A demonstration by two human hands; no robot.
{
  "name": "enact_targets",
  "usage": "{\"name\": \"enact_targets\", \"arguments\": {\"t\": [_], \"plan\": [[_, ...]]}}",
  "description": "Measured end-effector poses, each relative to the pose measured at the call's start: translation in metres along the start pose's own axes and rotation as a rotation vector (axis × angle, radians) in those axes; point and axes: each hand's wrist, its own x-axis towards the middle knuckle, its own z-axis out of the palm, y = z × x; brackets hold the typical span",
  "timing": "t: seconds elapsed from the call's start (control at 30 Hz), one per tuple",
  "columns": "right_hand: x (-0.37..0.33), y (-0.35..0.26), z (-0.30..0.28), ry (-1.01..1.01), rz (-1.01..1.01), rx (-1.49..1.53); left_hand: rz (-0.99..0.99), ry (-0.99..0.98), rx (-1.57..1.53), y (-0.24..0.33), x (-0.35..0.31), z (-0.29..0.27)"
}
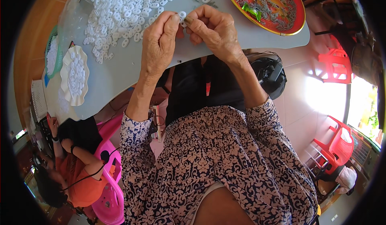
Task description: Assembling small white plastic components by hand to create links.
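Both hands meet at top centre: left hand [160,40] and right hand [213,31] pinch one small white ring [182,15] between fingertips, probably fitting or checking it. Next likely needs another from the ring pile [128,5] upper left.

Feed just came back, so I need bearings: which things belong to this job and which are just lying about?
In use: left hand, right hand, white ring pinched between them, ring pile, white dish of rings.
Lying about: red tray, green wrapper, green basket, red chairs.
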Motion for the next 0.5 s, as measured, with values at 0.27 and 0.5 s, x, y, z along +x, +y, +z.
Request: {"name": "enact_targets", "arguments": {"t": [0.27,0.5], "plan": [[0.000,-0.003,0.000,-0.016,0.009,0.001,0.035,-0.044,-0.052,0.000,0.004,-0.003],[0.000,-0.003,-0.001,-0.037,0.011,-0.008,0.073,-0.192,0.040,-0.002,0.015,-0.018]]}}
